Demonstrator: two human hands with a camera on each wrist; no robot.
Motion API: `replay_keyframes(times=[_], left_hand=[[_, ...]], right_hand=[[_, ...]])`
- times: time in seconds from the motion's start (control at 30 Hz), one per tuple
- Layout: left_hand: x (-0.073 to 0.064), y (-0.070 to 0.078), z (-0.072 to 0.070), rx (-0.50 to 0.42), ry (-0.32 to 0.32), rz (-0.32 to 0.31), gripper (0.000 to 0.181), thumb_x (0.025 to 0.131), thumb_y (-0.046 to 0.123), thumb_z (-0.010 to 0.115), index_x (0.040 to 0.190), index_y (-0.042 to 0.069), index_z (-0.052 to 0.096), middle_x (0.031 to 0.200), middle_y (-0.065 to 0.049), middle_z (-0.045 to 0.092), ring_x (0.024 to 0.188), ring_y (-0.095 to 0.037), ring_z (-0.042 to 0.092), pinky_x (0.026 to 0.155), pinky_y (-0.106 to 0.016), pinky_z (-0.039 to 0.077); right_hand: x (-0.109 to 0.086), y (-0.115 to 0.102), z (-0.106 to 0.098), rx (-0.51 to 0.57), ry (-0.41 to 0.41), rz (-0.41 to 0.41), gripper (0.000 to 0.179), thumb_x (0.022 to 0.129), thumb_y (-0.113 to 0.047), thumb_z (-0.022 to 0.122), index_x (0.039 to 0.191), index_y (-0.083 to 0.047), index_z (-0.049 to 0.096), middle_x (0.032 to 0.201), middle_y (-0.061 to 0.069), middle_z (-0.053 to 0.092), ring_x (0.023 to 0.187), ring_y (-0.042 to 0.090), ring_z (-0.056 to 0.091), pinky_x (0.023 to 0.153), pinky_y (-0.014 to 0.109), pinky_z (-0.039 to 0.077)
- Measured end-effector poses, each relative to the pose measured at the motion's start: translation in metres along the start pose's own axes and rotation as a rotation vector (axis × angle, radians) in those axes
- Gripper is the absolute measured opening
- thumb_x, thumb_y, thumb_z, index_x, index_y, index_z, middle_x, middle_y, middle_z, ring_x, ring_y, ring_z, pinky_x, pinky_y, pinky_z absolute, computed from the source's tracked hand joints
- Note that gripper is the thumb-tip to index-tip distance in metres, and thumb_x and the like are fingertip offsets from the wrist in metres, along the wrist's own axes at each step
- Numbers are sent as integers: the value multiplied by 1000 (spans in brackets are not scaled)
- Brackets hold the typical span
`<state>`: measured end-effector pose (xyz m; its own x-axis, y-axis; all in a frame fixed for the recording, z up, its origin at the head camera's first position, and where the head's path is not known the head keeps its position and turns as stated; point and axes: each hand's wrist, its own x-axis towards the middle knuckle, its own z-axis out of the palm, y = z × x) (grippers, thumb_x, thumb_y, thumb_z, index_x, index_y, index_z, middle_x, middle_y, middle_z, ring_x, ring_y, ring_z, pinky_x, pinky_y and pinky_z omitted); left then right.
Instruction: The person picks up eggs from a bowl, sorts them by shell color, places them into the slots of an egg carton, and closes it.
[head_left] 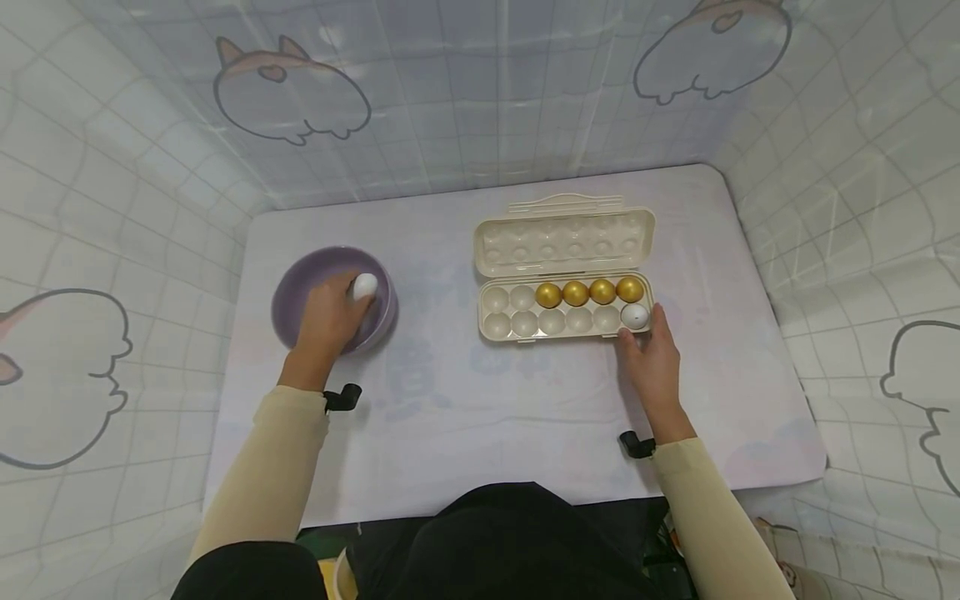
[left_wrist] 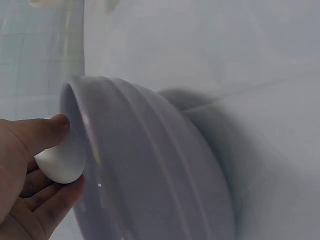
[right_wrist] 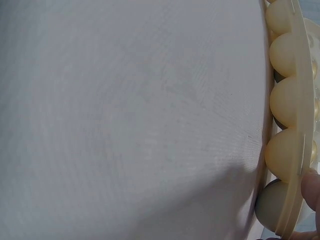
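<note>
My left hand (head_left: 327, 317) pinches a white egg (head_left: 365, 286) between thumb and fingers, over the purple bowl (head_left: 282, 310) on the left. In the left wrist view the egg (left_wrist: 62, 159) is beside the rim of the bowl (left_wrist: 145, 165). What lies deeper in the bowl is hidden. On the right, a cream plastic egg carton (head_left: 551, 322) lies with its lid (head_left: 564, 242) folded back. Several gold eggs (head_left: 602, 291) fill the right of its back row, and one white egg (head_left: 634, 316) sits at the front right. My right hand (head_left: 656, 367) grips the carton's front right corner.
A pale cloth covers the table (head_left: 480, 417). White checked curtains with cartoon animals hang at the back and both sides. Black wrist cameras (head_left: 342, 397) are strapped to both wrists. A purple-grey shadow falls beside the bowl.
</note>
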<state>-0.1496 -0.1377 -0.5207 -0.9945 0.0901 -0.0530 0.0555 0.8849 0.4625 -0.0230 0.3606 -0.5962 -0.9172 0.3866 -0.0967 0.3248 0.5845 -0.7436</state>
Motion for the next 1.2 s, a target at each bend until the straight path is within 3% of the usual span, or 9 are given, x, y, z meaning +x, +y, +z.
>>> replay_keyframes(times=[0.27,0.6,0.77,0.97,1.2], left_hand=[[2,15,-5,-21,45,13,52,100,23,73,147,5,60,145,-23,65,134,-46,60,112,-60,49],[7,49,-8,-67,-23,33,57,102,22,71,153,5,54,151,-24,60,141,-43,56,118,-58,46],[11,67,-3,-83,-38,42,56,102,24,72,151,5,54,149,-22,61,138,-41,58,115,-56,48],[16,90,6,-50,-34,99,52,101,26,73,146,6,57,144,-19,66,130,-39,64,108,-55,52],[19,122,18,-48,-74,146,53,100,26,75,146,6,58,145,-17,65,132,-35,63,109,-51,53]], right_hand=[[1,0,0,2,-6,3,83,105,-25,68,167,0,20,172,24,26,161,40,28,131,54,27],[2,1,1,-4,-4,12,84,105,-26,68,167,0,19,173,24,25,162,39,27,132,53,26],[2,1,1,-3,-5,12,83,105,-26,67,167,-1,19,173,23,26,161,39,27,132,52,26],[2,1,0,6,-7,9,83,105,-27,67,168,-1,19,173,22,26,162,38,27,132,52,26],[2,1,0,12,-1,0,83,105,-26,67,167,0,20,173,23,26,161,39,28,132,53,26]])
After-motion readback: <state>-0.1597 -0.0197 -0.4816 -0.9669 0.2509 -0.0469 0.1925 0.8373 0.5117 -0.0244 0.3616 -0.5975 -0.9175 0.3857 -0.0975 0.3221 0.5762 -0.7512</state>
